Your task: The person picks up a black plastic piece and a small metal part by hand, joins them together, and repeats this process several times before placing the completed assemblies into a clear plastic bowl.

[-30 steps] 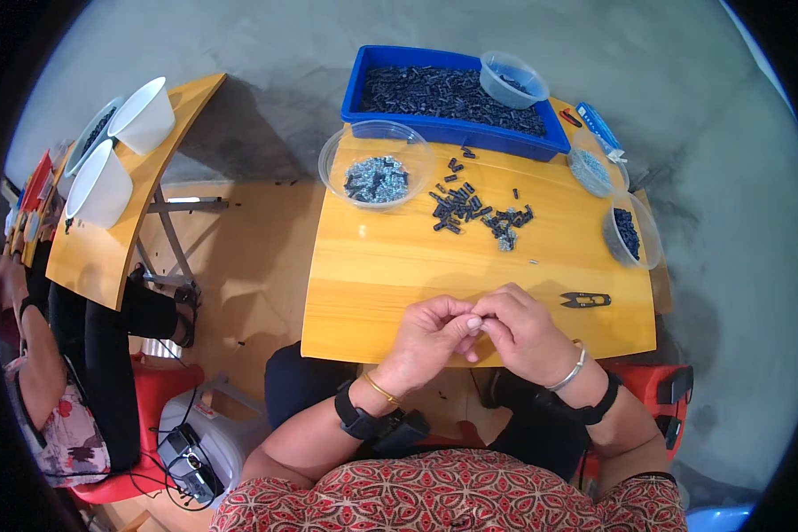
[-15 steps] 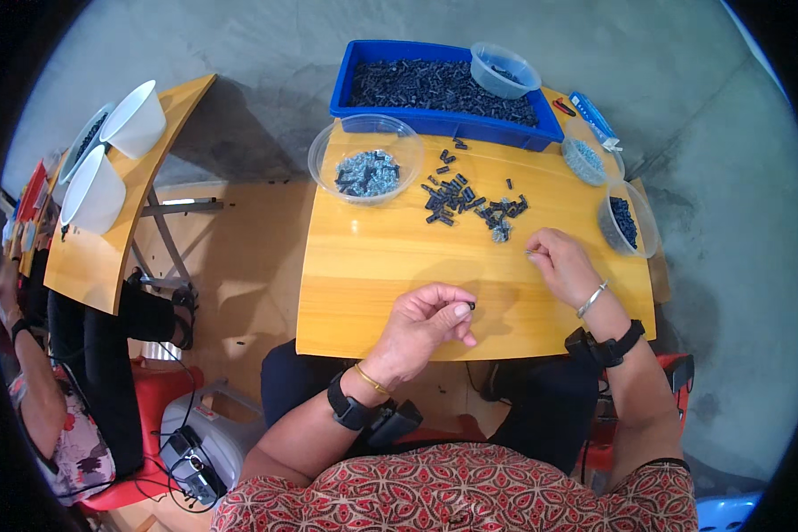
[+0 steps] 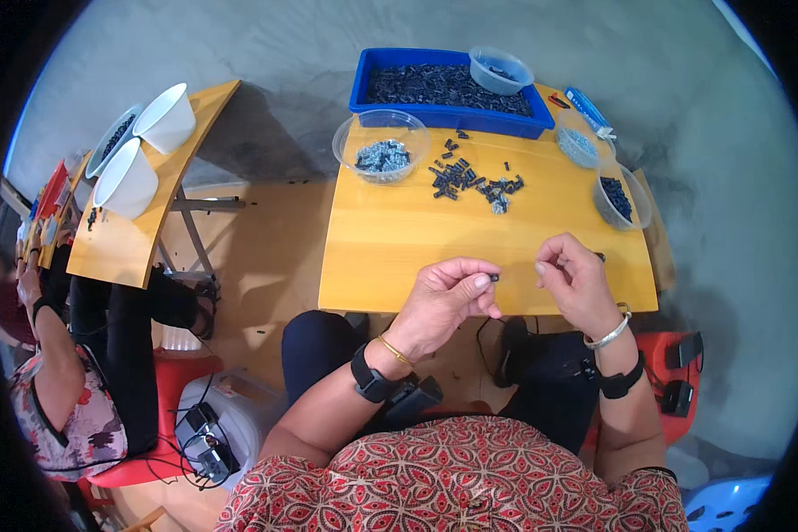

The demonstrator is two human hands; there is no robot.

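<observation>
Thumb and fingers of my left hand (image 3: 448,300) pinch a small black plastic piece (image 3: 494,277) above the table's near edge. My right hand (image 3: 578,277) faces it a short way off, thumb and fingertips closed together. Whatever lies between those right fingertips is too small to make out. A dark bit (image 3: 600,257) shows at the back of the right hand's fingers. Farther out on the table lies a loose pile of black plastic pieces (image 3: 452,177), with a few clear bits (image 3: 500,205) at its near right side.
A blue tray (image 3: 452,117) of black pieces holds a clear tub (image 3: 500,69). Left of the pile stands a round clear bowl (image 3: 381,133); right are tubs of pale-blue bits (image 3: 578,146) and black parts (image 3: 615,197). Another person sits left, near a table with white tubs (image 3: 126,180).
My hands have drawn closer together near the table's front edge; the right one has turned and moved toward me. The whole view has shifted slightly.
</observation>
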